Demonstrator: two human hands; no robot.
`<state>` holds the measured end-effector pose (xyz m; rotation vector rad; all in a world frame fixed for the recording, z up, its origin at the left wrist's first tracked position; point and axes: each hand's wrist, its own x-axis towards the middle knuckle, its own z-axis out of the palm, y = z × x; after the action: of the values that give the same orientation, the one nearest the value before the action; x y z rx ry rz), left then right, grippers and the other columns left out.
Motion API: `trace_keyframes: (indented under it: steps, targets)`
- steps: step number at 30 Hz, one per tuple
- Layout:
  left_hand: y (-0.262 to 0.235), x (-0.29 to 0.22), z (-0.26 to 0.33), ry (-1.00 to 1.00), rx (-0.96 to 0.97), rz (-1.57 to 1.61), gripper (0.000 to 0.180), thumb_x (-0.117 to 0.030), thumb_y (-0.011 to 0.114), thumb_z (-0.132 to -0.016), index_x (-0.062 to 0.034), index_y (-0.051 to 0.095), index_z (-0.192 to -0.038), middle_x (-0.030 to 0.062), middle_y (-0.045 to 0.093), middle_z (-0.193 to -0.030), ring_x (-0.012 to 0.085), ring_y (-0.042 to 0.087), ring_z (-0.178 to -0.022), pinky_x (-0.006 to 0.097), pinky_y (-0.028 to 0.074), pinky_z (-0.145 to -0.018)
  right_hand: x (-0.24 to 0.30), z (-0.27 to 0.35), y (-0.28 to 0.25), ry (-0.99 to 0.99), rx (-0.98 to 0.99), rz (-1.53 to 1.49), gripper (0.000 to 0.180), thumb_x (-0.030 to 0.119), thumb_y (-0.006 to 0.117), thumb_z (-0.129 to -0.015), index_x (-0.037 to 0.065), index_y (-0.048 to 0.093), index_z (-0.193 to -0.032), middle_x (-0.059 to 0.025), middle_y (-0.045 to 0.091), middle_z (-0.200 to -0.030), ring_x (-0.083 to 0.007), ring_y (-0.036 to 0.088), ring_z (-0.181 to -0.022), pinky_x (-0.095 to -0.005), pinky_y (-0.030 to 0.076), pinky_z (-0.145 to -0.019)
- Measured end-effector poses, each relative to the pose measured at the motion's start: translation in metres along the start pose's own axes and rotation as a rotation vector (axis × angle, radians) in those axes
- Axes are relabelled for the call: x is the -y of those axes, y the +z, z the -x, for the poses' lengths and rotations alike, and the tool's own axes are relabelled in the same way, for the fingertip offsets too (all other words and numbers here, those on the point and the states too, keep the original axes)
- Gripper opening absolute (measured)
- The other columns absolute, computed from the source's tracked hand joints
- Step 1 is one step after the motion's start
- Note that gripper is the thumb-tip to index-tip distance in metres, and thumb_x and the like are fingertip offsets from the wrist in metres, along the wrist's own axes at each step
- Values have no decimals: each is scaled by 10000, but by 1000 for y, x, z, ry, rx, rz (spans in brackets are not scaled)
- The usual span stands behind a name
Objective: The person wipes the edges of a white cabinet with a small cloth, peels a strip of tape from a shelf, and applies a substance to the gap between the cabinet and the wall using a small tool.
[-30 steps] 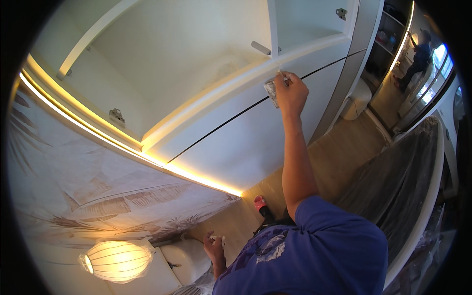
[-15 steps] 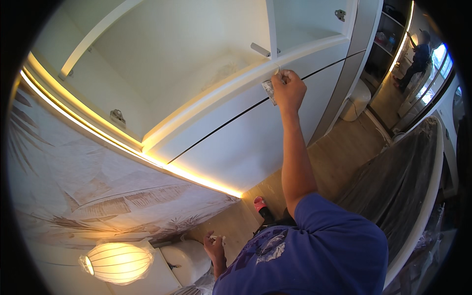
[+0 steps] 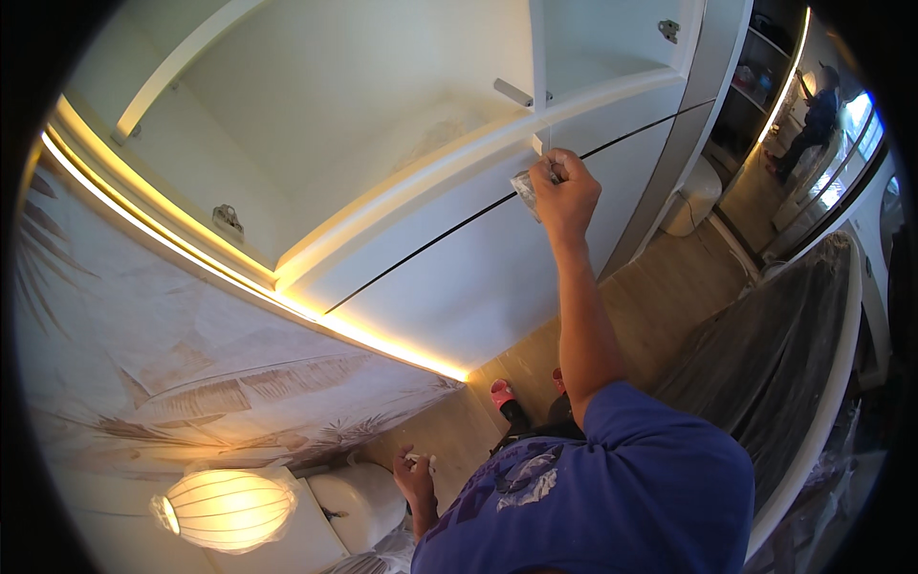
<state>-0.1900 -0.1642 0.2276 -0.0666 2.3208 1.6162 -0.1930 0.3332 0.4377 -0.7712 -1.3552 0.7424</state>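
My right hand (image 3: 566,196) is raised at the front of a white cabinet (image 3: 459,258), just below the rim of its open compartment. Its fingers are closed on a small flat piece (image 3: 525,187), grey with white smears, whose kind I cannot make out. Right above the fingertips, a small white tab (image 3: 537,144) shows against the cabinet's edge. Down near my waist, my left hand (image 3: 416,480) has its fingers curled round a small whitish thing (image 3: 421,463), too small to name.
A lit strip (image 3: 382,352) runs along the cabinet's left side, beside a leaf-patterned wall (image 3: 210,354). A glowing ribbed lamp (image 3: 234,511) stands at lower left. On the right are a plastic-covered bed-like surface (image 3: 765,354), a white bin-shaped object (image 3: 692,195) and a mirror (image 3: 794,124).
My right hand has moved slightly down and right from the cabinet's rim with the flat piece. The white tab now shows above it. My left hand has hardly moved.
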Motion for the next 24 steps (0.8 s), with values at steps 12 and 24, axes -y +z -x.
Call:
trace_keyframes:
  steps: [12,24]
  targets:
    - [2,4,-2,-15,35,42,382,-31,695,-840,-2,647,-1218,31,609,-778,113,576,-678,296,465,-618,25,-17,-12,125,193,96,336,255,810,-917,-11,746,-1112,-13,593,-567,-80,487,-501,-281,406,-527]
    - [25,-13,-3,-46,99,137,320,-92,702,-922,-6,660,-1228,31,622,-836,103,594,-714,279,486,-633,23,32,-19,-5,183,-59,141,116,752,-936,-8,765,-1003,-15,582,-556,-49,486,-512,-261,399,-511]
